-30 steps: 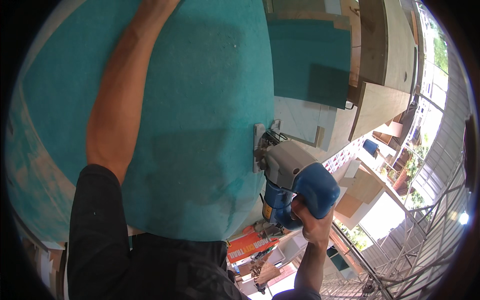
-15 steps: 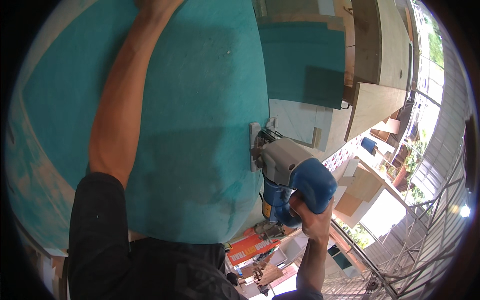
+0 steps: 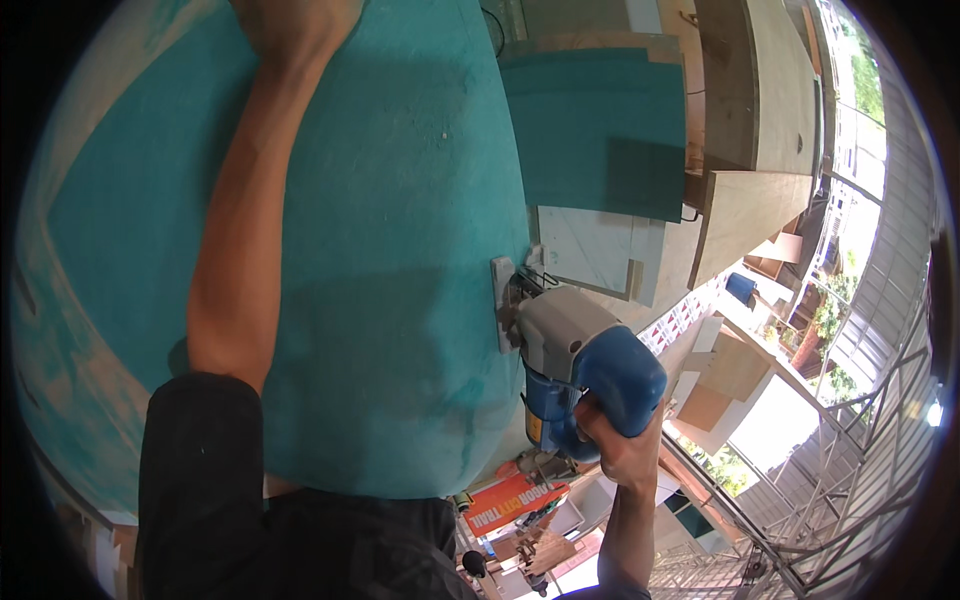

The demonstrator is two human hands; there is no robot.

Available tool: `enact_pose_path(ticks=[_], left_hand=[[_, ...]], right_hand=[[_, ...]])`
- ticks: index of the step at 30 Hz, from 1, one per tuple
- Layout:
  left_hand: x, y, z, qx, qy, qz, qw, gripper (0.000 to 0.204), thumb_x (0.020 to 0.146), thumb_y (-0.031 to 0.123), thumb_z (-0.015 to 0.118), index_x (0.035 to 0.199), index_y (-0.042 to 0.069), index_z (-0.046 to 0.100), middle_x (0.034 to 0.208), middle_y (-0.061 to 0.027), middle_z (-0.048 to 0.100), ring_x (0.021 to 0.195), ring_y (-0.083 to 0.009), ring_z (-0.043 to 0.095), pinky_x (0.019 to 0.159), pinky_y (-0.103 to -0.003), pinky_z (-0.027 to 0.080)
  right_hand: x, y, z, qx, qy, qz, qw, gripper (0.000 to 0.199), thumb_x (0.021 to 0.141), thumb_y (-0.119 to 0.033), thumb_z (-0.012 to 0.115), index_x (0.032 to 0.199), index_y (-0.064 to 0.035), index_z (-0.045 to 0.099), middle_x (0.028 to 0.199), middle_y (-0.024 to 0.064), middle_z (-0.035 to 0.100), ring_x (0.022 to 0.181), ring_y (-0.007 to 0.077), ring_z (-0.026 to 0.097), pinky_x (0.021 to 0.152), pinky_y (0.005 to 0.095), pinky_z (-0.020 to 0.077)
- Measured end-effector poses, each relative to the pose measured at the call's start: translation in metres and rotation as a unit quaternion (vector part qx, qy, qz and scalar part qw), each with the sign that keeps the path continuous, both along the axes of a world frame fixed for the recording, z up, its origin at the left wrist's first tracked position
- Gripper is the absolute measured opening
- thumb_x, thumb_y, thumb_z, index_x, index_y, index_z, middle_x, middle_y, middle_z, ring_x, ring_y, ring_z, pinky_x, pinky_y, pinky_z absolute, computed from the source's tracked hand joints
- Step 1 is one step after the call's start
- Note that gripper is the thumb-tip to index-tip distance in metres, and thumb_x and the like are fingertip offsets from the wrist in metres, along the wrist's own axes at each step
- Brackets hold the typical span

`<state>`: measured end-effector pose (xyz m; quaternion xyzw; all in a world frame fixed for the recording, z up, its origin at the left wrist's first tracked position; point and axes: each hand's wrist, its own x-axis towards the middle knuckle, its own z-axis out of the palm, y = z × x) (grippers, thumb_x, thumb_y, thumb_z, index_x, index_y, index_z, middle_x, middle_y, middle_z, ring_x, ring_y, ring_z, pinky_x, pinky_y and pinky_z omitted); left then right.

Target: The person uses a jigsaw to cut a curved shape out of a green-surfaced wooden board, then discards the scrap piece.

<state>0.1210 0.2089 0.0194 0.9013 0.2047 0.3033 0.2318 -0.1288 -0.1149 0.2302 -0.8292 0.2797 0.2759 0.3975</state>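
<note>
Board (image 3: 370,230), tool (image 3: 570,330) at its edge

The teal board fills left and centre. The blue tool sits right of centre, inside the curl of the right hand (image 3: 625,452), most fingers hidden. The left hand (image 3: 300,25), upper left, is cut off; I can't tell its grip.

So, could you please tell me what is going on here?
A person's right hand grips a blue and grey jigsaw, with its base plate at the right edge of a large teal board. The left hand is over the board's far part, its fingertips cut off by the picture's edge.
</note>
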Motion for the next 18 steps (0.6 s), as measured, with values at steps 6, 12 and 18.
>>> enact_pose_path(ticks=[6, 12, 18], left_hand=[[0.003, 0.004, -0.001, 0.021, -0.022, 0.008, 1.000, 0.025, 0.080, 0.014, 0.080, 0.079, 0.000, 0.060, 0.092, -0.0177, 0.060, 0.096, -0.0390, 0.057, 0.086, -0.049, 0.045], [0.004, -0.004, -0.008, 0.025, -0.026, -0.005, 0.999, 0.024, 0.078, 0.011, 0.079, 0.078, -0.001, 0.059, 0.092, -0.0186, 0.060, 0.093, -0.0400, 0.057, 0.083, -0.050, 0.045], [0.003, -0.008, -0.003, 0.022, -0.064, -0.025, 0.997, 0.023, 0.077, 0.010, 0.078, 0.075, -0.002, 0.058, 0.087, -0.0192, 0.060, 0.087, -0.0402, 0.057, 0.079, -0.050, 0.045]], right_hand=[[0.009, 0.003, -0.003, 0.019, -0.024, 0.026, 0.999, 0.017, 0.078, 0.001, 0.068, 0.095, 0.0029, 0.066, 0.072, 0.0034, 0.064, 0.059, 0.0098, 0.058, 0.055, 0.0258, 0.0454], [0.013, -0.001, -0.003, 0.015, -0.016, 0.010, 1.000, 0.017, 0.077, 0.000, 0.070, 0.094, 0.0025, 0.069, 0.075, 0.0035, 0.068, 0.063, 0.0097, 0.061, 0.058, 0.0262, 0.0479], [0.020, -0.001, 0.001, 0.006, -0.001, 0.024, 1.000, 0.018, 0.078, -0.003, 0.072, 0.095, 0.0019, 0.072, 0.080, 0.0034, 0.071, 0.072, 0.0094, 0.064, 0.066, 0.0266, 0.0513]])
